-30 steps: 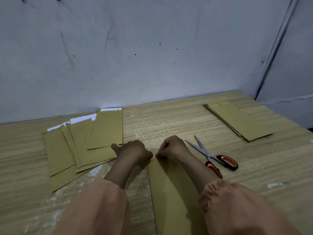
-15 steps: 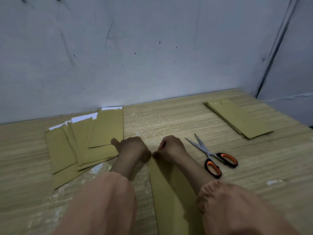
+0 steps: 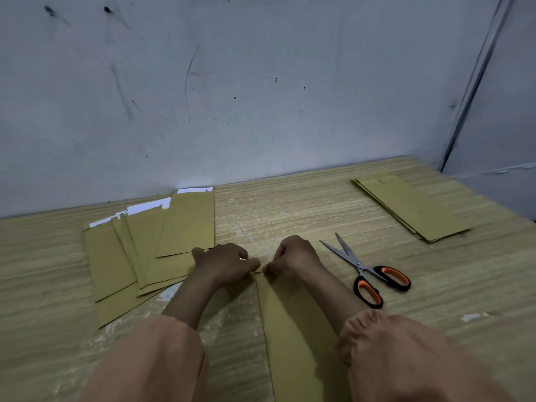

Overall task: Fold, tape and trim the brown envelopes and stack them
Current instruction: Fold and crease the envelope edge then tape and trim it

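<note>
Worktop (image 3: 290, 216): pale wood-grain surface set against a scuffed grey wall (image 3: 261, 82).
Envelope in hand (image 3: 293, 329): one brown envelope lay lengthwise between the person's forearms, its far end at the hands, its near end running out of view.
Left hand (image 3: 224, 264): knuckles up at the envelope's far left corner; fingers (image 3: 252, 264) curled, tips at the paper's end edge. A ring showed on one finger. Exact grip hidden beneath the hand.
Right hand (image 3: 294, 256): curled likewise, tips pinching the same end edge, almost touching the left hand.
Loose envelopes (image 3: 145, 245): a fanned, overlapping spread on the left, just beside the left hand; white strips showed at their far ends.
Stacked envelopes (image 3: 412, 208): a neat brown pile at the far right, well apart from the hands.
Scissors (image 3: 368, 271): blades parted, orange-and-black handles toward the person, lying flat just right of the right forearm.
Sleeves (image 3: 406, 358): peach-coloured, gathered at the cuffs.
</note>
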The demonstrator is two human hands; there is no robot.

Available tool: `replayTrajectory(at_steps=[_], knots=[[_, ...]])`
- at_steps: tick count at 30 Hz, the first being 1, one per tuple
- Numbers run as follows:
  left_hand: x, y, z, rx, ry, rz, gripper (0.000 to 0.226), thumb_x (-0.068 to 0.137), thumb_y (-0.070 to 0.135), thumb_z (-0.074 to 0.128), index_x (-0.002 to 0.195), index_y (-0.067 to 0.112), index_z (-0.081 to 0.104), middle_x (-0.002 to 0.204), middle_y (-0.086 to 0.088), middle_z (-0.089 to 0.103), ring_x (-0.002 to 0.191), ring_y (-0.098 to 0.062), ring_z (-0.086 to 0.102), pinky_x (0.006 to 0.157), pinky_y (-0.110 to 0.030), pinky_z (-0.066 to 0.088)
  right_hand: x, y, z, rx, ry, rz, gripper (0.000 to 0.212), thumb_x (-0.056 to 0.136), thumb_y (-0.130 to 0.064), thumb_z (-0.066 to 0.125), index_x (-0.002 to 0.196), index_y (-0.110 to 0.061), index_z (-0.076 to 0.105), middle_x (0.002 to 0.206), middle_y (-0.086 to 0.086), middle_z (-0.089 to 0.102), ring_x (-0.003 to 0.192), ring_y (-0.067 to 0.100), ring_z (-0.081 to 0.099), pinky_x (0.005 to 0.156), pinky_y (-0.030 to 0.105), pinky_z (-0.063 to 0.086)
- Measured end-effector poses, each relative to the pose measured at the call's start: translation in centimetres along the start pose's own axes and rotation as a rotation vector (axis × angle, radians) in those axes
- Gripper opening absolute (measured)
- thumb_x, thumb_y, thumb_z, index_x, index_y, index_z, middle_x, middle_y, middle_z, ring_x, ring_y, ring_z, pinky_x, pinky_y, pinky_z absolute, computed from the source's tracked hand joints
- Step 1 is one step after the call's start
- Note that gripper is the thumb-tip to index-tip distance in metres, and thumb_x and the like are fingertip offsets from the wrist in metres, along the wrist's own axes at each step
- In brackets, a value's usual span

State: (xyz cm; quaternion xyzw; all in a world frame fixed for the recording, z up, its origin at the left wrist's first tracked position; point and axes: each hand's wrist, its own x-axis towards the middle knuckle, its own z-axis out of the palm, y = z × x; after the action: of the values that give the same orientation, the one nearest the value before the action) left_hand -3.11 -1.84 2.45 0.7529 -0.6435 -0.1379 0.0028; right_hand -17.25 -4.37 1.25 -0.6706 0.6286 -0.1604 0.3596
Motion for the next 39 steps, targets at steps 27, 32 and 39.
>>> replayTrajectory(at_steps=[27,32,39], knots=[[-0.3,0.4,0.8,-0.063,0.030,-0.153,0.020,0.085,0.039,0.053,0.081,0.023,0.063,0.091,0.003,0.065,0.089,-0.018,0.054,0.084,-0.039,0.025,1.3,-0.7,-0.2,-0.098,-0.083,0.029,0.048,0.065,-0.035,0.084,0.098,-0.005,0.068,0.099,0.008,0.068,0.092,0.020,0.064,0.064,0.027,0.047],[0.1,0.3,1.0,-0.061,-0.002,-0.243,0.025,0.084,0.041,0.054,0.092,0.020,0.065,0.086,0.003,0.062,0.086,-0.020,0.054,0.092,-0.043,0.023,1.6,-0.8,-0.5,-0.115,-0.092,0.025,0.050,0.064,-0.036,0.085,0.100,-0.005,0.068,0.102,0.008,0.068,0.096,0.020,0.063,0.072,0.028,0.049],[0.1,0.5,1.0,-0.078,0.012,-0.269,0.018,0.083,0.036,0.055,0.089,0.020,0.061,0.083,0.002,0.058,0.082,-0.020,0.051,0.093,-0.044,0.021,1.4,-0.8,-0.4,-0.100,-0.085,0.028,0.048,0.065,-0.034,0.084,0.099,-0.005,0.068,0.103,0.008,0.067,0.098,0.020,0.062,0.071,0.027,0.048]])
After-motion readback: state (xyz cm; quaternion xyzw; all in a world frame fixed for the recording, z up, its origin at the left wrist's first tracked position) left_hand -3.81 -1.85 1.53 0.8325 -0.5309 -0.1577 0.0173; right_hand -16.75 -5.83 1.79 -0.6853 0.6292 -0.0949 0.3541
